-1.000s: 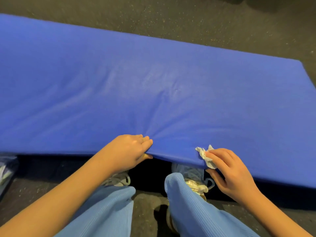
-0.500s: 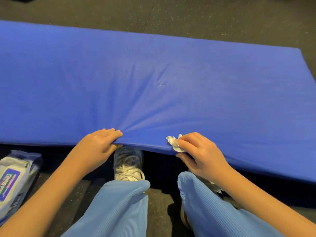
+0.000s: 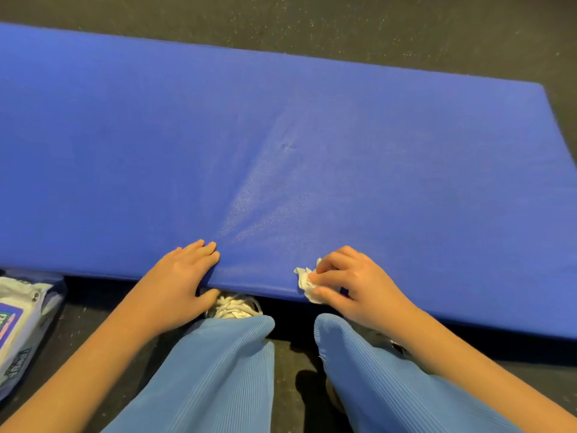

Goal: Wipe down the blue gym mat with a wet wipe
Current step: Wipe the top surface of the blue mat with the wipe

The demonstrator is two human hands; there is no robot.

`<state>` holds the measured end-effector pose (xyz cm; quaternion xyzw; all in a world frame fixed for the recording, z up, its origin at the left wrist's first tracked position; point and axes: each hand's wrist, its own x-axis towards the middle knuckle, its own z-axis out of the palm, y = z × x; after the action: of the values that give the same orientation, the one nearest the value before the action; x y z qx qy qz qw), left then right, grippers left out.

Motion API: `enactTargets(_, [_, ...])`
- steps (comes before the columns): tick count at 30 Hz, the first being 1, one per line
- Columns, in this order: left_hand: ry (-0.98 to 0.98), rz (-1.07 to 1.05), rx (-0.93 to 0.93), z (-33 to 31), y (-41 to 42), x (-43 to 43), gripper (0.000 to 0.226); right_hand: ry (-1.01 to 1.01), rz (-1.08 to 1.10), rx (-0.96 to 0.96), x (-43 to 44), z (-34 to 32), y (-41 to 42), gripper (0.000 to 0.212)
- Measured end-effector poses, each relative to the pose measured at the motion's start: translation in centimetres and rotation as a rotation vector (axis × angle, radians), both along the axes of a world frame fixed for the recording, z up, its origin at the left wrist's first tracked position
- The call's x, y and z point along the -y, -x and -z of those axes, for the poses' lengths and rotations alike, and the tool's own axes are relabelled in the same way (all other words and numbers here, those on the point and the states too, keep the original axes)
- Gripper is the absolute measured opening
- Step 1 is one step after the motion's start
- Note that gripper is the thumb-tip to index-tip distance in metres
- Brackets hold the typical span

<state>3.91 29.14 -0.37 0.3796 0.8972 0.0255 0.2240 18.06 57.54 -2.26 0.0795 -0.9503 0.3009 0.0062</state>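
blue gym mat [image 3: 312, 170] laid on dark floor [image 3: 374, 26], near edge raised. near edge gripped by left hand [image 3: 178, 285], fingers on top, thumb beneath. crumpled wet wipe [image 3: 304, 281] pinched in right hand [image 3: 356, 289], pressed at same edge.

Floor [image 3: 390, 29]: dark grey, matte, flecked all over with small pale specks.
Extent: fills the far strip of the view and the near foreground.
Light: dim, warm; deep shadow on the near floor.
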Motion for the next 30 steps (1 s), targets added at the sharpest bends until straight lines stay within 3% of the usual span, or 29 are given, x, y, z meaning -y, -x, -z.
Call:
enactTargets(2, [0.159,0.01,0.036,-1.6,0.8,-1.5,0.091,-0.129,0.055,-0.082,-1.3,0.5,0.8,0.027])
enactTargets(4, [0.213,0.053,-0.002,-2.0,1.8,-3.4,0.091,-0.178,0.194,-0.092,-2.2,0.7,1.3,0.02])
enactTargets(7, [0.139,0.074,-0.025,-0.1,3.1,-6.6,0.061,-0.085,0.23,-0.016,-1.3,0.3,0.3,0.017])
enactTargets(9, [0.091,0.065,-0.006,1.9,2.6,-8.5,0.064,-0.016,0.106,0.077,-0.9,-0.5,-0.7,0.011])
enactTargets(11, [0.034,0.009,-0.007,3.2,1.5,-9.2,0.081,0.036,0.066,0.184,-1.8,-0.8,-0.4,0.009])
enactTargets(13, [-0.057,-0.053,-0.022,3.8,0.7,-8.9,0.091,0.022,0.168,0.198,-3.4,0.0,0.9,0.006])
enactTargets(17, [-0.1,-0.051,-0.045,4.1,0.7,-8.8,0.087,-0.133,0.496,0.03,-3.5,1.9,3.7,0.013])
enactTargets(20, [-0.104,-0.055,-0.058,4.3,0.7,-8.7,0.083,-0.115,0.274,-0.044,-0.4,2.0,3.3,0.003])
enactTargets(23, [-0.098,-0.057,-0.067,4.3,0.7,-8.8,0.077,-0.109,0.031,0.019,-0.5,1.7,3.1,0.006])
enactTargets(28, [-0.095,-0.061,-0.058,4.5,0.8,-8.8,0.071,-0.158,0.431,-0.001,-4.4,3.2,7.5,0.013])
enactTargets(30, [-0.086,-0.055,-0.071,4.4,0.8,-8.9,0.066,-0.135,0.402,-0.029,-3.1,3.1,7.7,0.021])
